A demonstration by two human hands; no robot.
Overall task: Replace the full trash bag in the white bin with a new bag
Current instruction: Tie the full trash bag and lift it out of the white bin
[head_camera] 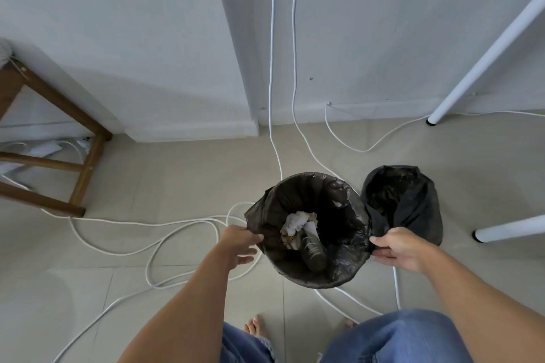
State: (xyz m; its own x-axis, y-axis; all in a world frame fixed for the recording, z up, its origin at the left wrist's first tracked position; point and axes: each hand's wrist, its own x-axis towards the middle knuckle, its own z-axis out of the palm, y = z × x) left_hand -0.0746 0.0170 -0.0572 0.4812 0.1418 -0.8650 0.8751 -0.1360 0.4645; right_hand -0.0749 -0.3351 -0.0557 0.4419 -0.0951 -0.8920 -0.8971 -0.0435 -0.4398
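A black trash bag (342,244) lines the bin on the floor and folds over its rim, so the white bin itself is hidden. Inside lie crumpled white paper (296,224) and a dark plastic bottle (314,250). My left hand (240,244) pinches the bag's left edge at the rim. On the opposite side, my right hand (398,249) grips the bag's right edge. A second black bag (404,200) stands just right of the bin, slumped and open at the top.
White cables (182,233) loop across the tiled floor around the bin. A wooden stool (85,168) stands at the left, white table legs (483,59) at the right. The wall and baseboard lie behind. My bare feet (255,327) are below the bin.
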